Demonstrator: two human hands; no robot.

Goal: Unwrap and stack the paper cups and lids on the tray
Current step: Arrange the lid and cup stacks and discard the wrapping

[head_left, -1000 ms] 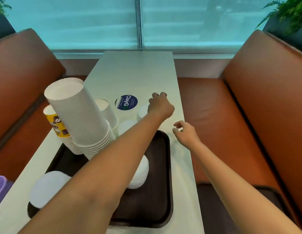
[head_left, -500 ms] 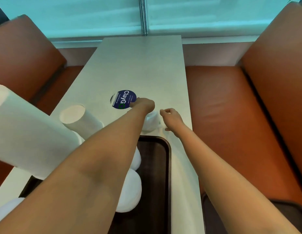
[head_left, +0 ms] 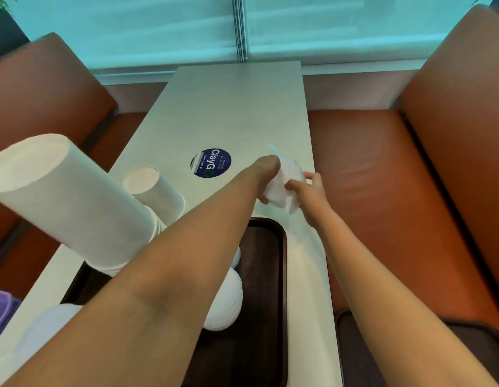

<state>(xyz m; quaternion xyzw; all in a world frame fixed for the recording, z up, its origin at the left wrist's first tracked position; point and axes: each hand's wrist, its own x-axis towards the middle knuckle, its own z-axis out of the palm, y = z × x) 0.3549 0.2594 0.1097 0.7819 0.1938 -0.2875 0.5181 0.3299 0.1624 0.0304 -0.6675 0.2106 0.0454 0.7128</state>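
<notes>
Both hands hold a wrapped stack of white lids [head_left: 286, 185] just above the table, beyond the tray's far edge. My left hand [head_left: 266, 174] grips its left side and my right hand [head_left: 312, 188] pinches its right side; clear wrap sticks up at the top. On the dark brown tray [head_left: 267, 275] stand a tall stack of upturned white paper cups [head_left: 75, 202], a shorter cup stack [head_left: 159, 188], and white lid stacks [head_left: 226, 300], partly hidden by my left forearm. Another lid stack [head_left: 44, 328] lies at the tray's near left.
The pale table [head_left: 231, 107] carries a round blue sticker [head_left: 212, 162]. Orange-brown benches [head_left: 382, 174] flank it on both sides, with a window behind. A purple object [head_left: 1, 311] sits at the left edge, and a dark tray lies on the right bench at the lower right [head_left: 466, 344].
My hands came together on the wrapped lid stack and lifted it off the table toward the right. The camera moved closer and lower over the tray.
</notes>
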